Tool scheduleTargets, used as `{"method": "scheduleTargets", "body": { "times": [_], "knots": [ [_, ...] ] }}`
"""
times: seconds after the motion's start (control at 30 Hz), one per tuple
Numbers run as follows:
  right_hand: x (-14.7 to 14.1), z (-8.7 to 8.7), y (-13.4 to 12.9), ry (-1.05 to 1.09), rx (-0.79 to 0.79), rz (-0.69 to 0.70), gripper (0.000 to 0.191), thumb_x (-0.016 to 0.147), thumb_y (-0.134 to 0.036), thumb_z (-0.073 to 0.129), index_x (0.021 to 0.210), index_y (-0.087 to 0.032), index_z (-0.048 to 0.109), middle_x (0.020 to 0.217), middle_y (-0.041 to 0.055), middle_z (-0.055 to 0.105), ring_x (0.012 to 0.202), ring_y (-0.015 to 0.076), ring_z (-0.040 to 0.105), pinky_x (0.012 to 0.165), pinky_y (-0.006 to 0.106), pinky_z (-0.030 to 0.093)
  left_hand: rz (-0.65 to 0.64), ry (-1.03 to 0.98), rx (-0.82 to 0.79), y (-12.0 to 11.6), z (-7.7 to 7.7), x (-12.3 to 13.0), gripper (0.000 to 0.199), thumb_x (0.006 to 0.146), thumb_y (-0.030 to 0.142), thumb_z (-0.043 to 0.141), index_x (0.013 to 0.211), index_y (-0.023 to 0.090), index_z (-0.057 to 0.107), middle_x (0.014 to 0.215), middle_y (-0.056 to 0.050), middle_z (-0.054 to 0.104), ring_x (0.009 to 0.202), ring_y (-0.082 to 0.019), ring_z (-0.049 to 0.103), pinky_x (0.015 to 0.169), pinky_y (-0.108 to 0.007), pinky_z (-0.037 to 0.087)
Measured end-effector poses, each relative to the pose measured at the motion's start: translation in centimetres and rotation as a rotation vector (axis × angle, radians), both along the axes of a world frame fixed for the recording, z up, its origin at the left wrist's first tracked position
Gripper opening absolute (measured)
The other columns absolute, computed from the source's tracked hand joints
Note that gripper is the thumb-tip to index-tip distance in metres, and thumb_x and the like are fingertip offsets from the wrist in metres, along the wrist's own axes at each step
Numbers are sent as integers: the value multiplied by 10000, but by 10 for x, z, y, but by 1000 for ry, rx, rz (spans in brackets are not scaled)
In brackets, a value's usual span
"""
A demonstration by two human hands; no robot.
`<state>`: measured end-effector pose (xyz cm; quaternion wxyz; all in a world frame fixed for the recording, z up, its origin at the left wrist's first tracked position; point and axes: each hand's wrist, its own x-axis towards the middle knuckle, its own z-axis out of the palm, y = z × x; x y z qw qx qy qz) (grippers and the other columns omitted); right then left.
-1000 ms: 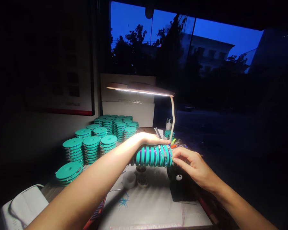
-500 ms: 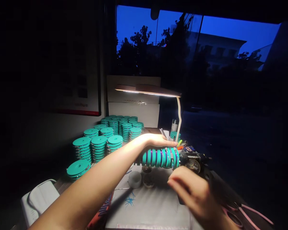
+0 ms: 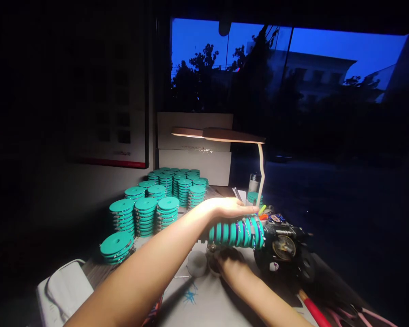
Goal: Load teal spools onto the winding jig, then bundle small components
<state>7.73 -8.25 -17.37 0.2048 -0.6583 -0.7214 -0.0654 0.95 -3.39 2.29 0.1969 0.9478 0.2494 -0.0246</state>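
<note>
A row of teal spools (image 3: 236,234) sits side by side on a horizontal shaft of a dark machine (image 3: 282,247). Along the top of this row lies my left hand (image 3: 230,208), fingers stretched to the right. Below the spools, my right hand (image 3: 230,263) reaches down at a small round dish (image 3: 213,263); its fingertips are hidden in shadow, so what they hold cannot be made out. A white round cup (image 3: 197,263) stands just left of that dish.
Stacks of teal spools (image 3: 145,218) fill the back left of the table. A desk lamp (image 3: 235,135) arches overhead. At the lower right are a red-handled tool (image 3: 315,311) and pink-handled scissors or pliers (image 3: 371,316). A white box (image 3: 66,295) stands at the left.
My right hand has moved left and down, from in front of the spools' right end to the small dish. My left hand stays on the spools. The view has shifted slightly.
</note>
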Motion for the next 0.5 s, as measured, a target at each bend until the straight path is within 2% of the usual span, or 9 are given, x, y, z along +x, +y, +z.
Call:
{"method": "scheduleTargets", "body": {
  "times": [0.13, 0.2, 0.27, 0.33, 0.4, 0.47, 0.5],
  "knots": [
    [-2, 14, -6, -36, -61, -31, 149, 831, -250, 522, 928, -152, 578, 911, 34, 605, 869, 150, 567, 795, 364, 440, -4, -19, -14, 2, -1, 0, 752, 734, 700, 231, 1152, 152, 531, 1258, -122, 516, 1076, -257, 504, 890, -338, 373],
    [-5, 23, -10, -9, -53, -32, 164, 801, -178, 524, 948, -142, 589, 888, 64, 627, 837, 177, 585, 741, 339, 449, -6, -25, -23, 4, -2, 0, 754, 725, 709, 235, 1151, 163, 534, 1246, -109, 531, 1064, -249, 513, 885, -329, 378],
    [-9, 32, -19, 38, -37, -6, 164, 779, -123, 483, 874, -147, 615, 792, 67, 648, 724, 174, 603, 637, 276, 444, -8, -28, -29, 6, -3, 0, 768, 712, 724, 234, 1152, 172, 535, 1240, -99, 538, 1050, -248, 523, 876, -327, 387],
    [-13, 40, -35, 85, -20, 64, 178, 772, -122, 447, 759, -169, 618, 695, 34, 643, 623, 144, 590, 561, 227, 415, -6, -31, -32, 8, -4, 0, 785, 697, 740, 230, 1157, 180, 534, 1246, -92, 534, 1046, -252, 526, 873, -331, 388],
    [-15, 53, -56, 127, 7, 154, 191, 779, -155, 428, 713, -187, 604, 670, 4, 629, 600, 114, 572, 551, 199, 401, -1, -32, -36, 9, -4, 0, 794, 687, 748, 235, 1162, 186, 533, 1250, -91, 531, 1054, -258, 521, 879, -334, 381],
    [-10, 72, -78, 201, 50, 234, 204, 799, -210, 409, 729, -196, 600, 670, -9, 621, 594, 99, 561, 556, 185, 404, 3, -38, -37, 9, -5, 0, 789, 693, 742, 240, 1173, 186, 528, 1270, -95, 512, 1078, -261, 502, 886, -331, 372],
    [-5, 85, -86, 329, 87, 297, 214, 815, -252, 410, 747, -194, 604, 684, -1, 621, 609, 103, 562, 572, 189, 412, 6, -42, -36, 9, -5, 1, 787, 697, 738, 244, 1175, 181, 527, 1279, -100, 502, 1088, -265, 493, 885, -328, 370]
  ]
}}
